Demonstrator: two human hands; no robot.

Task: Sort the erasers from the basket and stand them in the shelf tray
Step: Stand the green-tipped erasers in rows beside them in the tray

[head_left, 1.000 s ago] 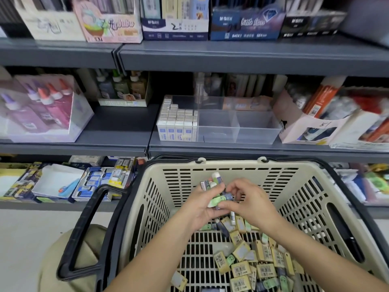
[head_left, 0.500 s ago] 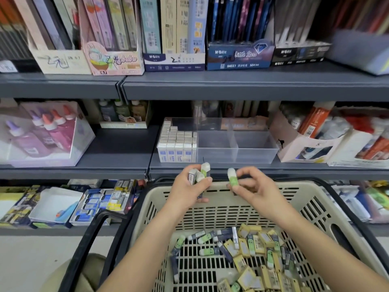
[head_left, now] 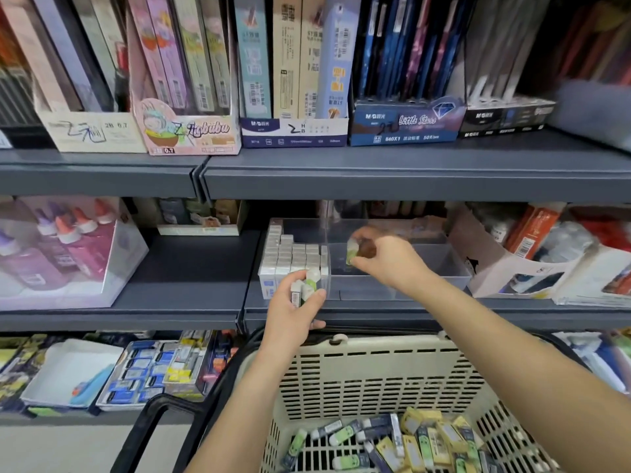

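Placing step. The right hand (head_left: pixel 386 264) pinches one small green-and-white sleeved eraser (head_left: pixel 351 252) between thumb and fingertips, just above the floor of the clear plastic shelf tray (head_left: pixel 440 264). The left hand (head_left: pixel 293 312) is curled round a bundle of similar erasers (head_left: pixel 304 286), just in front of the tray's front wall. Left of the right fingertips, and close to them, rises the tray's transparent divider (head_left: pixel 328 233); beyond it stand rows of white block erasers (head_left: pixel 293 257). To do this well, the eraser should probably be lowered end-first, set against the divider or a wall so that it cannot topple, and let go only once it is seated. Open room lies to the right of the fingers and behind them. The grey metal shelf edge (head_left: pixel 409 179) above limits how far the hand can lift. Below both wrists, the beige slotted plastic basket (head_left: pixel 375 377) holds many loose erasers (head_left: pixel 409 442), so the sorting appears far from finished.
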